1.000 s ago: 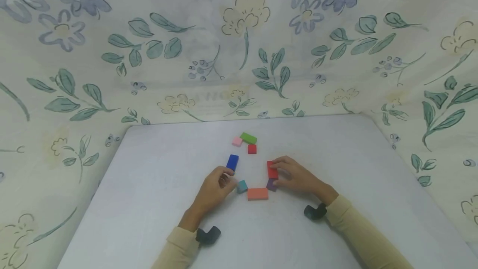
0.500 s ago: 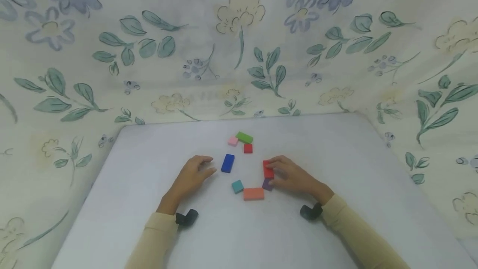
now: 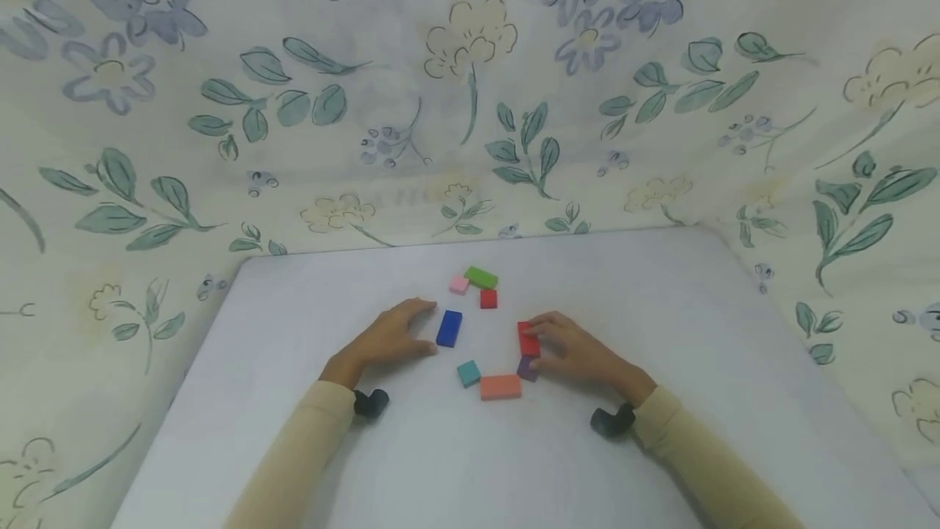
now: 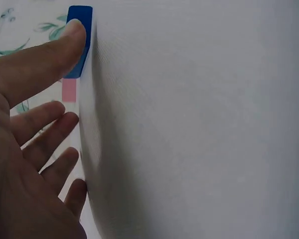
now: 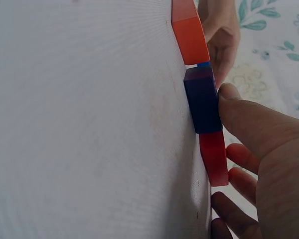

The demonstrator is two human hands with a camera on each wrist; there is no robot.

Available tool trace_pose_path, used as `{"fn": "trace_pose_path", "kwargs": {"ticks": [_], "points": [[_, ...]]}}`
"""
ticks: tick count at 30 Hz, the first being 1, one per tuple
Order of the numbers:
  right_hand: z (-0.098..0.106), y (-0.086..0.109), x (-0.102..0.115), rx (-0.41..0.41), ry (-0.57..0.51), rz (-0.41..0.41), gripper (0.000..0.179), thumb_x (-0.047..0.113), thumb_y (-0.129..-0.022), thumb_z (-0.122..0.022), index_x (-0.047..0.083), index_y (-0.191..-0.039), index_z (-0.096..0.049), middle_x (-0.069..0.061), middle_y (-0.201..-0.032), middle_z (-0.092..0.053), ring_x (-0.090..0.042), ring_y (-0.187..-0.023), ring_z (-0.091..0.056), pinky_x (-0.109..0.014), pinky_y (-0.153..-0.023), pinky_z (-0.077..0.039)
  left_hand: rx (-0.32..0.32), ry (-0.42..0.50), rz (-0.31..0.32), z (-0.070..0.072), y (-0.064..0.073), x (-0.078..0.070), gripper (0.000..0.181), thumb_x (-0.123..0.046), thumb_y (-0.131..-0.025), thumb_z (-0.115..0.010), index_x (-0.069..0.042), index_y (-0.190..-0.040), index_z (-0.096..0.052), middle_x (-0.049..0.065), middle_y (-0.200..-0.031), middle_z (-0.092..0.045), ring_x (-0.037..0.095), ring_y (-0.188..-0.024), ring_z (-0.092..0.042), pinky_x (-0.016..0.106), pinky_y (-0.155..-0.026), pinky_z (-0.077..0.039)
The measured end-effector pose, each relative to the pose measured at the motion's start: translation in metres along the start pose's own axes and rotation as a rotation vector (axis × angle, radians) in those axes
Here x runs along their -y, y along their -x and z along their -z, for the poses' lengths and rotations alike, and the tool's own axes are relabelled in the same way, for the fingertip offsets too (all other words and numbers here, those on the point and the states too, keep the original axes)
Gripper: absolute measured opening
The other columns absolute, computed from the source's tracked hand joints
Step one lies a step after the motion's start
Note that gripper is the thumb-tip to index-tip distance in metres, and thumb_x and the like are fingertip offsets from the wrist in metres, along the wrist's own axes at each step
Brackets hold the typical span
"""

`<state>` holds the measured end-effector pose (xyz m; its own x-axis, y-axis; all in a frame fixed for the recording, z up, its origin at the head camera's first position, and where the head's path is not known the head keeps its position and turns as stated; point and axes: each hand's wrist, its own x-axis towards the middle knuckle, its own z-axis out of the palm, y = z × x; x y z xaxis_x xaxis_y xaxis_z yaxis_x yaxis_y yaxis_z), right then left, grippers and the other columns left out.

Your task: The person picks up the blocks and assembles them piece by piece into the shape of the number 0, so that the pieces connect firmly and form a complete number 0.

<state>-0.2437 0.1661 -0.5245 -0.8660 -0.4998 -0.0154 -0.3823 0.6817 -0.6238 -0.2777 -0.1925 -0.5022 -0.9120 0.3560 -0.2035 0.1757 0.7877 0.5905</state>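
Note:
In the head view my left hand (image 3: 389, 337) is just left of a blue rectangular block (image 3: 450, 328), thumb and forefinger spread apart beside it. The left wrist view has the thumb overlapping the blue block (image 4: 79, 59), the other fingers loosely extended. My right hand (image 3: 580, 351) rests at the right of the layout, fingertips on a red rectangular block (image 3: 528, 339) and thumb on a purple block (image 3: 526, 367). In the right wrist view the thumb lies against the purple block (image 5: 204, 104), with fingers along the red one (image 5: 214, 159).
An orange rectangular block (image 3: 501, 387) and a teal block (image 3: 468, 374) lie nearest the person. Farther back are a small red block (image 3: 488, 299), a pink block (image 3: 458, 284) and a green block (image 3: 481, 277). Flowered cloth (image 3: 470, 170) rises behind the white table (image 3: 624, 284).
My left hand drew away leftward from the blue block, then came back close to it with thumb and forefinger spread. The right hand keeps its place on the red and purple blocks.

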Motion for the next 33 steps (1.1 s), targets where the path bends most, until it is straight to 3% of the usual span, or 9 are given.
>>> {"fn": "trace_pose_path", "kwargs": {"ticks": [6,11,18,23,33], "points": [[-0.001,-0.002,-0.001,-0.002,0.016,-0.022,0.049,0.037,-0.087,-0.076,0.030,-0.133,-0.060,0.010,-0.143,-0.050,-0.016,-0.139,-0.044,-0.041,-0.110,-0.046,0.016,-0.029,-0.017,0.000,-0.007,0.002,0.079,-0.039,-0.081,-0.080,-0.024,-0.151,-0.044,0.006,-0.161,-0.036,0.032,-0.154,-0.019,0.055,-0.124,-0.012],[0.000,-0.002,-0.002,-0.005,0.034,-0.013,0.051,0.038,-0.086,-0.077,0.030,-0.133,-0.059,0.009,-0.143,-0.050,-0.016,-0.139,-0.045,-0.041,-0.110,-0.046,0.034,-0.043,-0.074,0.001,-0.012,0.001,0.080,-0.039,-0.081,-0.079,-0.023,-0.151,-0.044,0.008,-0.162,-0.035,0.034,-0.155,-0.016,0.054,-0.125,-0.005],[-0.001,0.000,0.001,-0.002,0.002,-0.007,0.049,0.036,-0.087,-0.077,0.029,-0.132,-0.060,0.008,-0.142,-0.051,-0.017,-0.138,-0.046,-0.042,-0.109,-0.047,0.066,-0.045,-0.065,0.004,-0.010,-0.003,0.077,-0.038,-0.081,-0.079,-0.025,-0.149,-0.046,0.009,-0.162,-0.034,0.035,-0.155,-0.014,0.056,-0.125,-0.005],[-0.001,0.000,0.003,-0.014,0.011,-0.013,0.048,0.035,-0.087,-0.076,0.028,-0.132,-0.060,0.008,-0.142,-0.051,-0.017,-0.138,-0.045,-0.042,-0.109,-0.047,0.070,-0.046,-0.059,0.006,-0.010,-0.007,0.071,-0.038,-0.081,-0.077,-0.028,-0.146,-0.049,0.005,-0.161,-0.037,0.035,-0.155,-0.015,0.063,-0.122,-0.009],[-0.002,0.001,0.002,-0.009,0.010,-0.019,0.049,0.036,-0.087,-0.076,0.028,-0.133,-0.060,0.008,-0.143,-0.050,-0.018,-0.139,-0.044,-0.043,-0.110,-0.046,0.067,-0.070,-0.059,0.003,-0.013,-0.002,0.064,-0.040,-0.082,-0.077,-0.029,-0.140,-0.054,0.002,-0.159,-0.040,0.034,-0.155,-0.015,0.067,-0.120,-0.010]]}}
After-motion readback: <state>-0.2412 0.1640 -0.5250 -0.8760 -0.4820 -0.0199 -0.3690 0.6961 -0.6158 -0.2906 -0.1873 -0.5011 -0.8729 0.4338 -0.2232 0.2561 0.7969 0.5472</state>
